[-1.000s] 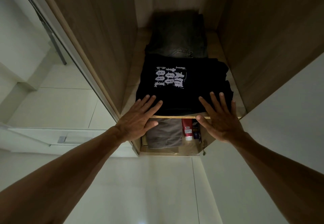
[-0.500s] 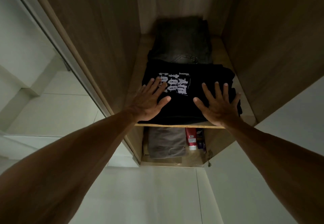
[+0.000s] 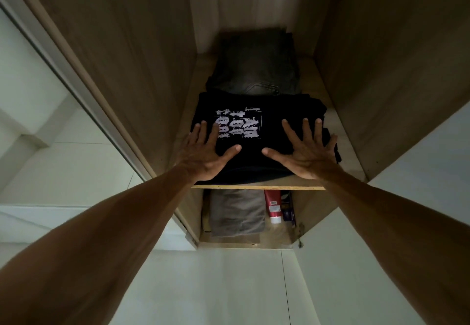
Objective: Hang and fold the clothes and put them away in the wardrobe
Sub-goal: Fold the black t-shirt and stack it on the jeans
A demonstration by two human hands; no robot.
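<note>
**Both hands flat on the black shirt, on the upper shelf**

You have two hands in view. Your left hand (image 3: 203,154) and your right hand (image 3: 305,151) lie flat on the folded black T-shirt with a white print (image 3: 274,111). The fingers are straight and spread, and they grip nothing.

On the upper wooden shelf (image 3: 256,187) there are two folded pieces. The black shirt is at the front and one dark grey pair of jeans (image 3: 256,65) is behind it, touching its rear edge. On the lower shelf you can see one grey-brown folded garment (image 3: 236,212), one red tube with a white cap (image 3: 273,206) just beside it, and one small dark item (image 3: 288,214) that is too dim to name.

The front edge of the shirt is close to the front edge of the shelf. A narrow strip of bare shelf stays on each side, between the shirt and the brown wooden wardrobe walls (image 3: 142,57).

One second ago your palms were over the shelf edge. Now both hands are deeper on the shirt, and your left fingers reach the print.
</note>
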